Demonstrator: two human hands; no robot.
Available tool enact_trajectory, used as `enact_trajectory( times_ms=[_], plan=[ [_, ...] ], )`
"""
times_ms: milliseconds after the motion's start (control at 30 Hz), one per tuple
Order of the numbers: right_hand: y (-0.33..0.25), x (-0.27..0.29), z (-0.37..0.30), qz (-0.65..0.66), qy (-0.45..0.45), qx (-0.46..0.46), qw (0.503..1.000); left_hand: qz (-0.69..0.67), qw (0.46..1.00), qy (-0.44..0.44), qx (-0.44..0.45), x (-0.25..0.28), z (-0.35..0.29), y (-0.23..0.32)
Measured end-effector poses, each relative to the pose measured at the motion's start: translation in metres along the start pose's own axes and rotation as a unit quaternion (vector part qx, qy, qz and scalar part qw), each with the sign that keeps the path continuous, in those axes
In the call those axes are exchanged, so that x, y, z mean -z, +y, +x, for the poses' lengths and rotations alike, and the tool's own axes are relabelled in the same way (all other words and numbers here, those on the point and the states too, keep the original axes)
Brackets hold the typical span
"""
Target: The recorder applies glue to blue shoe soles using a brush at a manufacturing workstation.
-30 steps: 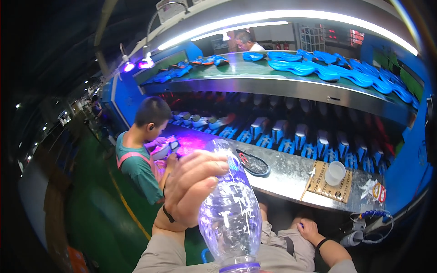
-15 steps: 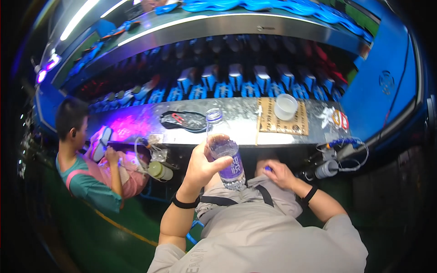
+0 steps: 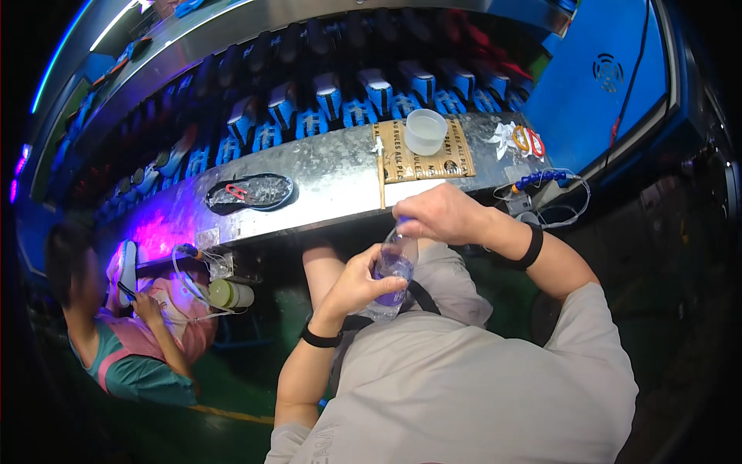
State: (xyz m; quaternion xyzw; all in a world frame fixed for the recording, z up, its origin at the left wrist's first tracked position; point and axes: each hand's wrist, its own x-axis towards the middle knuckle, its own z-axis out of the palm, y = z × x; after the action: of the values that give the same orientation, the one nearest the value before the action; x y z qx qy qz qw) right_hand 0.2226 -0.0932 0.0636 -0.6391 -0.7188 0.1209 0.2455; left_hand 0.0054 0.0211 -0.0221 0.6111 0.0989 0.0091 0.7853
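Note:
My left hand is wrapped round the body of a clear plastic bottle with a purple label and clear liquid in it. It stands nearly upright above my lap, tilted a little to the right. With bent fingers, my right hand pinches a small purple-blue bottle cap at the bottle's mouth. The fingers hide most of the cap, so how far it sits on the neck does not show.
Ahead is a metal bench with a black sole-shaped piece, a cardboard sheet, a translucent cup and a thin stick. A blue jointed hose is at right. A co-worker sits at left.
My right hand has come up from my thigh to the bottle's mouth, bringing the cap. The bottle, still in my left hand, is lower and closer to me. The view has shifted right.

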Motion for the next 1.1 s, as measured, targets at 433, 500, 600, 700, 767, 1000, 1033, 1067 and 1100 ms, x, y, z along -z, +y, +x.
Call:
enact_trajectory(
  times_ms=[433,500,600,700,767,1000,1033,1067,1100],
  plan=[
    [0.007,0.002,-0.010,0.009,-0.192,0.055,0.980,0.082,0.993,-0.080,0.004,0.014,0.007,-0.029],
    [0.007,-0.009,-0.017,-0.059,-0.168,-0.078,0.981,0.197,0.978,0.046,-0.044,-0.001,0.009,-0.032],
    [0.021,-0.024,-0.032,-0.075,-0.169,-0.140,0.973,0.325,0.940,0.093,-0.039,-0.023,0.013,-0.028],
    [0.034,-0.026,-0.037,-0.075,-0.126,0.035,0.989,0.292,0.955,0.046,-0.024,-0.019,0.017,-0.028],
    [0.033,-0.024,-0.033,-0.081,-0.128,0.149,0.977,0.234,0.972,0.001,-0.033,-0.015,0.017,-0.028],
    [0.034,-0.003,-0.031,-0.092,-0.135,0.031,0.986,0.230,0.973,-0.006,-0.027,-0.014,0.028,-0.005],
    [0.029,-0.002,-0.030,-0.090,-0.136,0.028,0.986,0.279,0.960,0.018,-0.020,-0.020,0.030,0.000],
    [0.024,-0.003,-0.028,-0.093,-0.118,-0.059,0.987,0.278,0.960,0.016,-0.018,-0.028,0.031,-0.005],
    [0.020,-0.004,-0.027,-0.097,-0.100,-0.144,0.980,0.406,0.901,0.112,-0.107,-0.037,0.032,-0.009]
  ],
)
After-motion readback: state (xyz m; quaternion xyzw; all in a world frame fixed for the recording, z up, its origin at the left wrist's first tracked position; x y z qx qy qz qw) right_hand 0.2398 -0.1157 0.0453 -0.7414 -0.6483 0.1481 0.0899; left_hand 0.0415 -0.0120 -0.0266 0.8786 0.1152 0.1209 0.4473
